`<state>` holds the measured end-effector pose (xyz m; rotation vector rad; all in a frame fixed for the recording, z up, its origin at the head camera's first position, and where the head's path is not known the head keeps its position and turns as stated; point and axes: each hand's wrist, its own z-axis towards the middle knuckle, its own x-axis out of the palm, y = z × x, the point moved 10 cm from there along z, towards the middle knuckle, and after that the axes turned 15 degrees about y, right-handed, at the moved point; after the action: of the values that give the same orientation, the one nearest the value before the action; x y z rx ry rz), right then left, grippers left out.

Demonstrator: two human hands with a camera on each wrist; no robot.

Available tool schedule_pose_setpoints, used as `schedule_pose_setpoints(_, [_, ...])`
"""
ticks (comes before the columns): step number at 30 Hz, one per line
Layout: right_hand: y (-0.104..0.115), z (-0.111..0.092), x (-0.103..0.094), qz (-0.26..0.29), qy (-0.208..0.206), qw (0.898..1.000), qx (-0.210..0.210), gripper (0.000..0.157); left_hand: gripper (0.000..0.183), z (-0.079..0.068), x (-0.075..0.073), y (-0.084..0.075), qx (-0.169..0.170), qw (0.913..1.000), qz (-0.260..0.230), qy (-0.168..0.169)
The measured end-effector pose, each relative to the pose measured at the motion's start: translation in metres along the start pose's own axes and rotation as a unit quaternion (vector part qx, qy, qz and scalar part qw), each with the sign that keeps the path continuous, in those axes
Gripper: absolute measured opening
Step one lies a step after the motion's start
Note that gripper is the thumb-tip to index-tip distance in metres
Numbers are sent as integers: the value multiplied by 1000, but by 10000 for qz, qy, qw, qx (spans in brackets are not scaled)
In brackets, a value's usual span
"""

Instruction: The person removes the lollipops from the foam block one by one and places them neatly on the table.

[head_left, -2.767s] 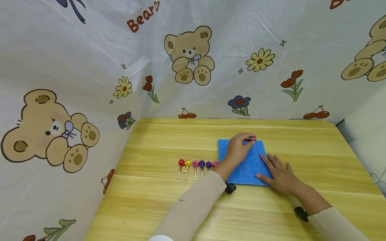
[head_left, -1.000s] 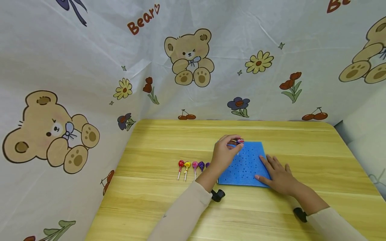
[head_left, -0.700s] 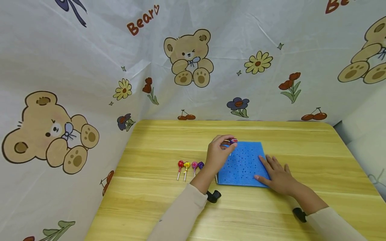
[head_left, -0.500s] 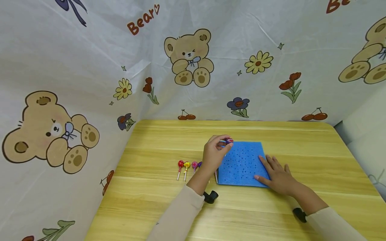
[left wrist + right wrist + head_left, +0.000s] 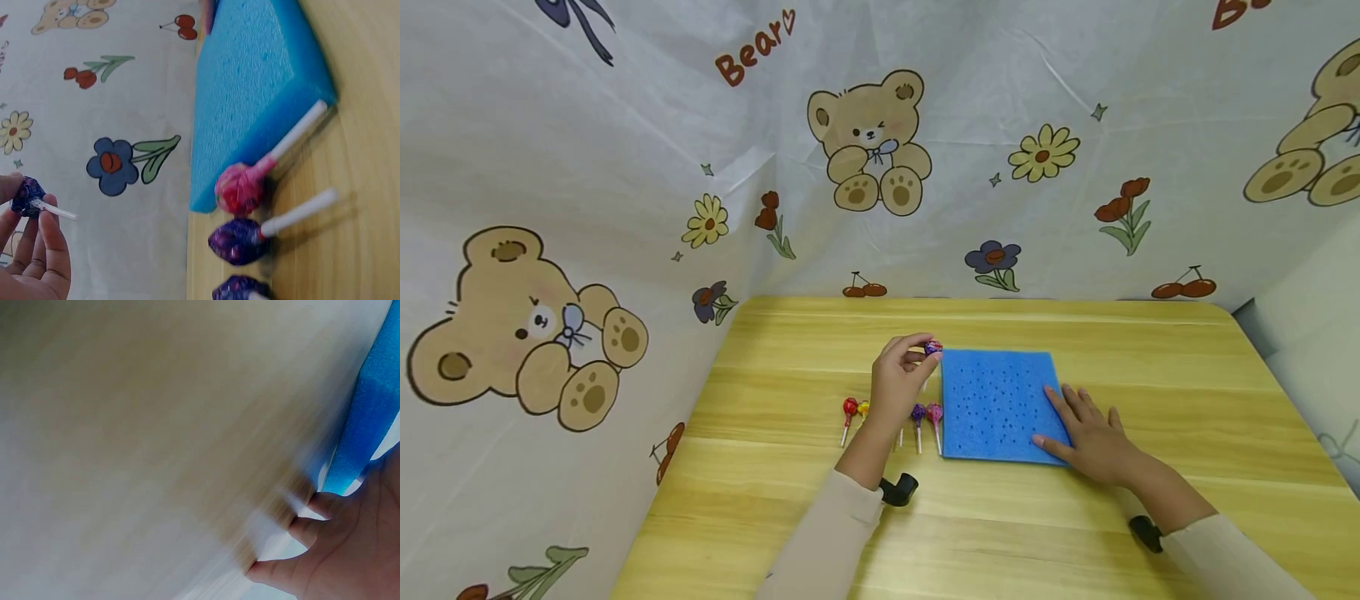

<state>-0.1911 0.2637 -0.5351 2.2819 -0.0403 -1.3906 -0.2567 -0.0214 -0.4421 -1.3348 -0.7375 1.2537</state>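
Observation:
My left hand [image 5: 897, 382] pinches a purple-wrapped lollipop [image 5: 933, 347] by its head, just left of the blue foam block [image 5: 992, 417]. In the left wrist view the white stick [image 5: 59, 211] of that lollipop sticks out from the fingers. Dark holes dot the top of the block. My right hand [image 5: 1093, 437] rests with spread fingers on the block's right edge, some fingertips touching the table in the right wrist view. Below my left hand lie a pink lollipop [image 5: 935, 414] and a purple lollipop [image 5: 918, 417]; others are partly hidden by the arm.
A red lollipop [image 5: 849, 408] and a yellow lollipop [image 5: 863, 407] lie in the same row farther left. The wooden table [image 5: 760, 500] meets a bear-patterned cloth [image 5: 970, 100] at its back edge. Straps with black pieces sit at both wrists.
My left hand has moved left with the purple lollipop, from above the block to beside its back left corner, uncovering the right end of the lollipop row. My right hand stays put.

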Motion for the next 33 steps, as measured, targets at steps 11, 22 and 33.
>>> schedule_pose_setpoints(11, [0, 3, 0, 2, 53, 10000, -22, 92, 25, -15, -43, 14, -201, 9990, -34, -394])
schedule_pose_setpoints(22, [1, 1, 0, 44, 103, 9999, -9, 92, 24, -38, -79, 42, -855, 9949, -73, -521])
schedule_pose_setpoints(33, [0, 2, 1, 43, 127, 9999, 11, 93, 35, -57, -107, 78, -1571, 9870, -38, -325])
